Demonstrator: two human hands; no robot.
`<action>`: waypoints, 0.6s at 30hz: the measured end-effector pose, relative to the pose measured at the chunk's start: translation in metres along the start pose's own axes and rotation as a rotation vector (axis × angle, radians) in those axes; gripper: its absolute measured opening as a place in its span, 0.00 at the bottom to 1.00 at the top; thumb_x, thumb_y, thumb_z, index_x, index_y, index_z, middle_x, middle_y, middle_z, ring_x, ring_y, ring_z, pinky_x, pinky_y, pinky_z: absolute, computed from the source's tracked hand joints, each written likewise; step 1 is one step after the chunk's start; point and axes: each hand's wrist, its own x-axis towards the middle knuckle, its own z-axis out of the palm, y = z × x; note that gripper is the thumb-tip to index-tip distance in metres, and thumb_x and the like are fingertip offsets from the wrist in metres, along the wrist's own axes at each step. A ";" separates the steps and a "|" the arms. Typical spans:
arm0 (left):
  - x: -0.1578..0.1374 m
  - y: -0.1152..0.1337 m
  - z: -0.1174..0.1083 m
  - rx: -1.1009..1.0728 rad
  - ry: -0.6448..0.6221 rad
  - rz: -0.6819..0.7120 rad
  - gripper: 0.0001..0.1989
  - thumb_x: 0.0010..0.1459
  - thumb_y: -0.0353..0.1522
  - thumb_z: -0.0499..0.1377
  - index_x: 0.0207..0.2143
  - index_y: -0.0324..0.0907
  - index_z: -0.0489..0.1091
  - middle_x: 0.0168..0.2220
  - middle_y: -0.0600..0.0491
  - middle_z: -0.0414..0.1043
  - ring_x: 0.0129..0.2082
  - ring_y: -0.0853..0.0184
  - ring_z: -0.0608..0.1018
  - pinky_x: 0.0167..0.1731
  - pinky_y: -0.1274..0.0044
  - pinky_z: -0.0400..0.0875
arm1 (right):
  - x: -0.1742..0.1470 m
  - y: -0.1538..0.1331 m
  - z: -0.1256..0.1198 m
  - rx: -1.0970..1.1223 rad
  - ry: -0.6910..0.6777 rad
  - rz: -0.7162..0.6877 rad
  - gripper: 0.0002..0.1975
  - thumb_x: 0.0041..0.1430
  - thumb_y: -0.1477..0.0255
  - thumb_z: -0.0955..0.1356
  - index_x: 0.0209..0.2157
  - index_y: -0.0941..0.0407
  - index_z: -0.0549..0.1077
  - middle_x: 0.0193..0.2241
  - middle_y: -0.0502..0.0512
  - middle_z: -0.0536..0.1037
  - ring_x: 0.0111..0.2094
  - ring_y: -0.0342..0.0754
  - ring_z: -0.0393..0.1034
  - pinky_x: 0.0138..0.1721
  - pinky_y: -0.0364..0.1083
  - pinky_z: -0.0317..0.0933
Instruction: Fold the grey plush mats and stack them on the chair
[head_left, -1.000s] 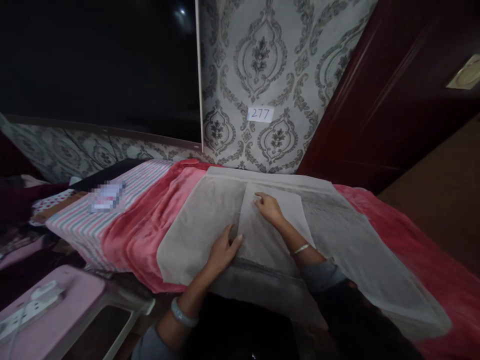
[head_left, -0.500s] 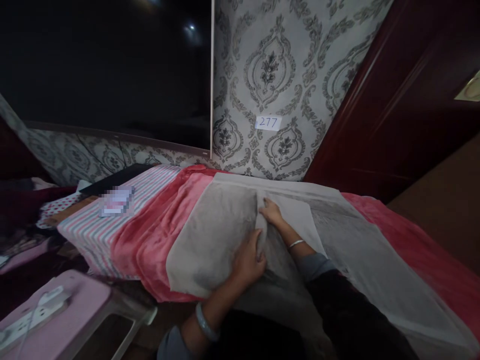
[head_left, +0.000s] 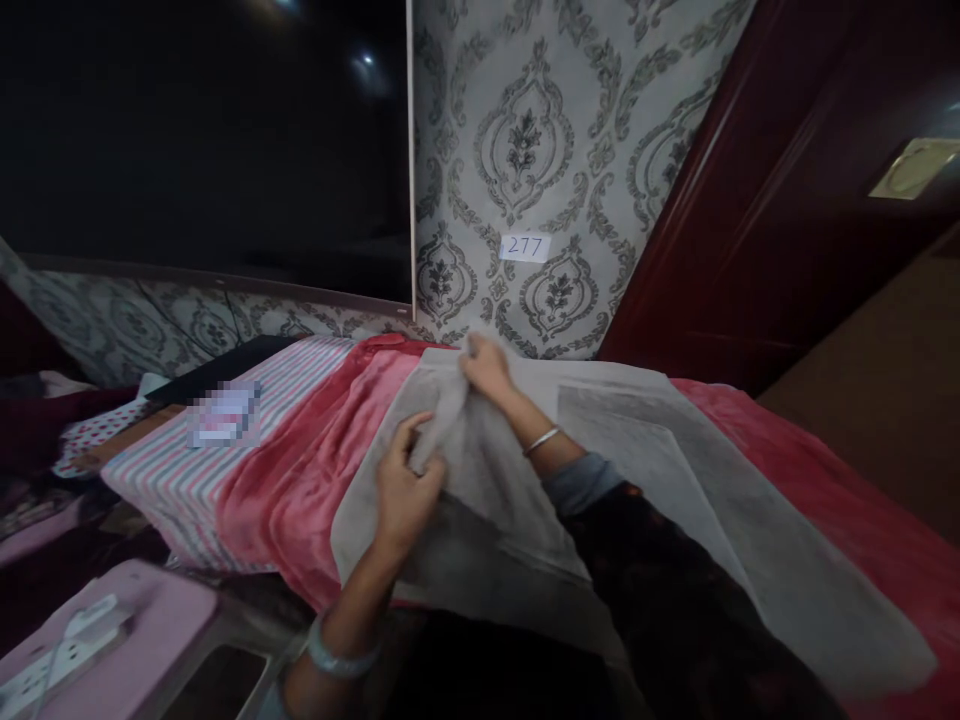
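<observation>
A large, thin grey-and-white cloth [head_left: 637, 520] lies spread over a red blanket, partly folded in layers. My right hand [head_left: 487, 368], at the far side, is closed on a bunched part of this cloth and holds it raised; the pulled fabric hangs in creases toward me. To its left and nearer to me, my left hand [head_left: 405, 490] is over the left part of the cloth. Its thumb and fingers are curved and apart, with fabric visible in the gap. My right forearm hides some of the middle of the cloth.
The red-pink blanket [head_left: 322, 450] covers a striped sheet [head_left: 157, 460], where a blurred small item [head_left: 223, 414] lies. A pink stool [head_left: 150, 610] with a white power strip [head_left: 60, 660] stands front left. Behind are a television [head_left: 210, 150], patterned wall [head_left: 525, 180] and dark red door [head_left: 810, 150].
My right hand has moved left and farther away, lifting the bunched cloth with it. My left hand has shifted left, its thumb and fingers apart. The view has turned slightly right.
</observation>
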 end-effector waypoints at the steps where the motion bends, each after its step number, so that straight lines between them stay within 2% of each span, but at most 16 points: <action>1: -0.002 -0.021 -0.009 0.054 -0.016 -0.049 0.24 0.52 0.32 0.55 0.52 0.42 0.70 0.48 0.50 0.76 0.45 0.59 0.78 0.49 0.67 0.73 | -0.008 -0.008 0.021 -0.045 -0.124 -0.047 0.27 0.69 0.71 0.54 0.67 0.63 0.58 0.59 0.66 0.71 0.59 0.53 0.65 0.58 0.50 0.59; 3: -0.008 -0.062 -0.022 0.196 -0.131 -0.148 0.23 0.51 0.35 0.55 0.49 0.39 0.72 0.37 0.50 0.78 0.29 0.62 0.77 0.39 0.67 0.75 | -0.027 -0.013 0.062 -0.053 -0.260 -0.089 0.25 0.69 0.68 0.58 0.65 0.59 0.63 0.60 0.65 0.70 0.61 0.54 0.64 0.60 0.52 0.58; 4: -0.012 -0.080 -0.027 0.250 -0.172 -0.170 0.23 0.52 0.36 0.54 0.49 0.38 0.72 0.33 0.51 0.77 0.24 0.63 0.75 0.35 0.67 0.75 | -0.038 -0.012 0.079 -0.058 -0.290 -0.103 0.26 0.69 0.65 0.60 0.65 0.57 0.63 0.64 0.65 0.65 0.64 0.56 0.59 0.62 0.54 0.54; 6: -0.017 -0.103 -0.031 0.320 -0.186 -0.127 0.22 0.54 0.36 0.54 0.50 0.40 0.72 0.35 0.52 0.78 0.25 0.63 0.75 0.35 0.68 0.76 | -0.053 0.000 0.100 -0.079 -0.311 -0.144 0.28 0.69 0.63 0.59 0.68 0.54 0.58 0.70 0.62 0.54 0.69 0.56 0.48 0.66 0.59 0.45; 7: -0.018 -0.109 -0.031 0.357 -0.165 -0.078 0.21 0.55 0.36 0.54 0.50 0.42 0.72 0.38 0.51 0.79 0.29 0.61 0.77 0.38 0.67 0.76 | -0.057 0.008 0.103 -0.100 -0.314 -0.159 0.29 0.70 0.62 0.58 0.69 0.53 0.56 0.71 0.61 0.50 0.70 0.55 0.44 0.67 0.60 0.42; 9: -0.017 -0.108 -0.028 0.470 -0.108 0.040 0.20 0.56 0.35 0.55 0.50 0.42 0.72 0.44 0.49 0.78 0.41 0.56 0.79 0.46 0.65 0.75 | -0.059 0.030 0.100 -0.146 -0.319 -0.157 0.28 0.71 0.61 0.56 0.70 0.51 0.54 0.71 0.58 0.48 0.71 0.55 0.42 0.67 0.63 0.40; 12: -0.014 -0.088 -0.012 0.640 -0.101 0.220 0.20 0.59 0.35 0.55 0.52 0.39 0.72 0.53 0.42 0.74 0.54 0.50 0.74 0.56 0.58 0.69 | -0.056 0.072 0.081 -0.203 -0.299 -0.021 0.29 0.71 0.59 0.54 0.70 0.51 0.54 0.72 0.58 0.47 0.71 0.58 0.40 0.66 0.67 0.39; 15: -0.022 -0.064 0.017 0.656 -0.291 0.373 0.23 0.61 0.34 0.55 0.59 0.39 0.68 0.62 0.40 0.66 0.63 0.50 0.66 0.62 0.56 0.62 | -0.060 0.115 0.066 -0.238 -0.262 0.150 0.30 0.72 0.57 0.53 0.71 0.51 0.51 0.72 0.56 0.44 0.72 0.58 0.37 0.66 0.67 0.39; 18: -0.035 -0.043 0.050 0.644 -0.549 0.425 0.26 0.64 0.35 0.54 0.63 0.41 0.63 0.67 0.41 0.61 0.68 0.51 0.61 0.64 0.54 0.57 | -0.074 0.149 0.056 -0.255 -0.229 0.227 0.30 0.72 0.58 0.52 0.71 0.53 0.51 0.72 0.57 0.46 0.71 0.57 0.40 0.67 0.64 0.41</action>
